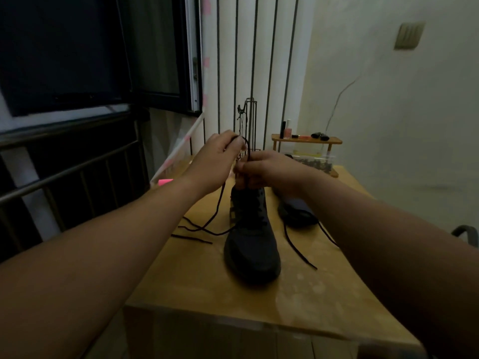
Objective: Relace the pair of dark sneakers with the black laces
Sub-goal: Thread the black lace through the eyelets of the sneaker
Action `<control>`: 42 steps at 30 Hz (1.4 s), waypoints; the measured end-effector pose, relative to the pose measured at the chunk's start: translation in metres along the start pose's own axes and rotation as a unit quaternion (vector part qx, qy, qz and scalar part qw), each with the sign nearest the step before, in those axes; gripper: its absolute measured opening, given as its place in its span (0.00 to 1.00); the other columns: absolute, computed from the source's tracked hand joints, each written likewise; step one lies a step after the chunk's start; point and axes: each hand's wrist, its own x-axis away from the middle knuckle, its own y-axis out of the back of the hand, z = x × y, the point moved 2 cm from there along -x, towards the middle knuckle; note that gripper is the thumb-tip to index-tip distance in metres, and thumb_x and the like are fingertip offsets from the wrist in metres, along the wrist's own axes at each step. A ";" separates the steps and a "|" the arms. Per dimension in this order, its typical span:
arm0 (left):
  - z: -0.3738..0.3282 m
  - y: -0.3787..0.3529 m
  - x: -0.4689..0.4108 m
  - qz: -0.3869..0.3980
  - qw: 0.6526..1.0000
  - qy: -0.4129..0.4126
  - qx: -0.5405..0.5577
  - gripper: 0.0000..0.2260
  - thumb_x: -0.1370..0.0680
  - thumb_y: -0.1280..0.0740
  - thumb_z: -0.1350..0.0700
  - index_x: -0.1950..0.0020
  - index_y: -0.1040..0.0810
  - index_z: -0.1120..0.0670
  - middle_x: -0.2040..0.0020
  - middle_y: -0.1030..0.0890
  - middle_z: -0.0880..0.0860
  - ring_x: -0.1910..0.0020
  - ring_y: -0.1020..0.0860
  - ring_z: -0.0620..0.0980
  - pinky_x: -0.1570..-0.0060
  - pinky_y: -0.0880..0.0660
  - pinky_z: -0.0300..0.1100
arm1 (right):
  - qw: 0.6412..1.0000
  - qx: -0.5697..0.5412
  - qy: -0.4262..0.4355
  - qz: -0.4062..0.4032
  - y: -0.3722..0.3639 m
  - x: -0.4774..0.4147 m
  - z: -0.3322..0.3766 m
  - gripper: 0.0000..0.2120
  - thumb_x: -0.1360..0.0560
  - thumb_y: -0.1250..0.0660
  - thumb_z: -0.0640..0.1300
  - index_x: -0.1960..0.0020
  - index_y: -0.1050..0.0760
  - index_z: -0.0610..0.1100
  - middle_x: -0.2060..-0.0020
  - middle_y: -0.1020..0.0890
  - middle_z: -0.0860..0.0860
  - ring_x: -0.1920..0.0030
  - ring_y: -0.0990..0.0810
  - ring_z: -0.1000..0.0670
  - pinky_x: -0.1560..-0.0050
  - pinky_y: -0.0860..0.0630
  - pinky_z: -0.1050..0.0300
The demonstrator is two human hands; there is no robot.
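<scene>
Pinching black lace (219, 200) high with left hand (219, 151), lower with right hand (263, 170) at near sneaker (251, 239) collar; probably top eyelets. Left: far sneaker (295, 212).

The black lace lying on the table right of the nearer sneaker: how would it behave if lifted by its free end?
Likely floppy: the lace lies in a loose curve on the table, so it would dangle, not hold shape. Probably very light, being so thin. Its far end runs up to the second sneaker, so pulling may tug that shoe.
</scene>
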 end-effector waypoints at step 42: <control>0.052 -0.003 0.035 0.141 0.970 0.108 -0.164 0.05 0.17 0.31 0.50 0.50 0.16 0.47 0.53 0.16 0.47 0.53 0.18 0.48 0.51 0.20 0.49 | 0.934 -0.225 -0.012 -0.279 0.076 0.042 0.009 0.11 0.14 0.42 0.46 0.46 0.22 0.43 0.67 0.29 0.52 0.72 0.35 0.55 0.71 0.39 0.60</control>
